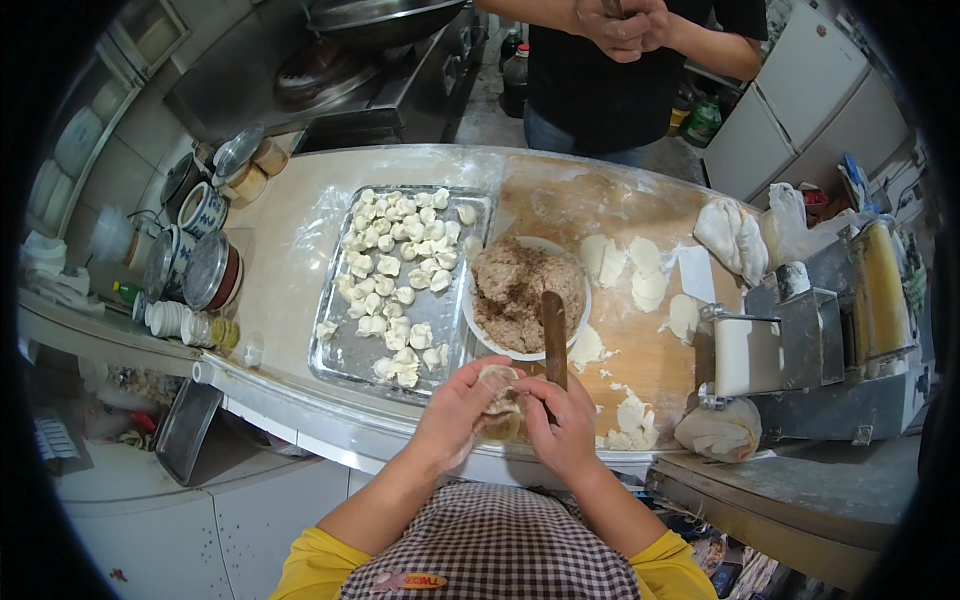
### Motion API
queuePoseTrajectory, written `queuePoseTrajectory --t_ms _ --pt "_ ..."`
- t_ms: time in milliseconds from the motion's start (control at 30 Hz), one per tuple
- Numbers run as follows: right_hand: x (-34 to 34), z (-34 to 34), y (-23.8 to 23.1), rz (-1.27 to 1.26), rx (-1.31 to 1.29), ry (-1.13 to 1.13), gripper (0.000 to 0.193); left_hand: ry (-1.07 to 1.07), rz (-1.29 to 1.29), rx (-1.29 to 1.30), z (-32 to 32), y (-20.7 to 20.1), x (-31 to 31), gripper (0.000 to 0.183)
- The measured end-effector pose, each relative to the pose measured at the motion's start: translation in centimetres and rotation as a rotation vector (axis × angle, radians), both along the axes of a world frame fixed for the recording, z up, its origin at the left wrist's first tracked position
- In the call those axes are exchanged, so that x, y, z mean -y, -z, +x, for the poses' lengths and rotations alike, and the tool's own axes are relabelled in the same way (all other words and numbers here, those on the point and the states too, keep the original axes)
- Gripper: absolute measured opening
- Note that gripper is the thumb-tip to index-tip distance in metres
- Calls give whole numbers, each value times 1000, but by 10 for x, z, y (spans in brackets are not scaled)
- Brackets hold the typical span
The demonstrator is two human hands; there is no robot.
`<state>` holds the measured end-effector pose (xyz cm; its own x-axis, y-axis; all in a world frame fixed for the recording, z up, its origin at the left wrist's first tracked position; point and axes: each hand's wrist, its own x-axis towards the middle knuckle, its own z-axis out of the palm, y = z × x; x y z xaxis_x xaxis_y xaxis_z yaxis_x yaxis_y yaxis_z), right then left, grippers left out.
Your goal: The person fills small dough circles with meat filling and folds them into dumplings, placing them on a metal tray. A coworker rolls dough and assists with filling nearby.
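Note:
Close in front of me at the table's front edge, my left hand (450, 415) is closed around a thin dumpling wrapper (498, 380) with a little filling showing in it. Beside it, my right hand (565, 425) grips a flat brown wooden stick (554, 335) that points up and away. Its thumb and fingertips also touch the wrapper's right side. Just beyond the hands is a white bowl (587, 300) heaped with minced meat filling (510, 290). To its left, a metal tray (335, 350) carries many small folded dumplings (405, 245), mostly in its upper and middle part.
Round dough wrappers (648, 275) and dough scraps (632, 422) lie on the floured wooden board right of the bowl. A dough-rolling machine (800, 345) stands at the right. Lidded jars (212, 270) line the left edge. Across the table stands another person (610, 85), hands together.

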<state>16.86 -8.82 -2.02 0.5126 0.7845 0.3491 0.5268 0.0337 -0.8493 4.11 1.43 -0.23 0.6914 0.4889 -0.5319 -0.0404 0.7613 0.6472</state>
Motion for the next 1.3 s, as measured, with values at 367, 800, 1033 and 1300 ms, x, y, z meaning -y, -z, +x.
queuePoseTrajectory --t_ms 367,800,1033,1300 --pt "5 5 5 -69 -77 -12 15 183 277 22 -3 6 12 43" --pt "-11 -6 -5 29 50 30 24 7 135 30 3 -4 15 27" --pt "-19 -9 -11 77 -240 -47 27 103 180 114 -1 0 15 34" --pt "-18 -15 1 138 -18 -72 33 64 746 -224 3 -8 38 34"
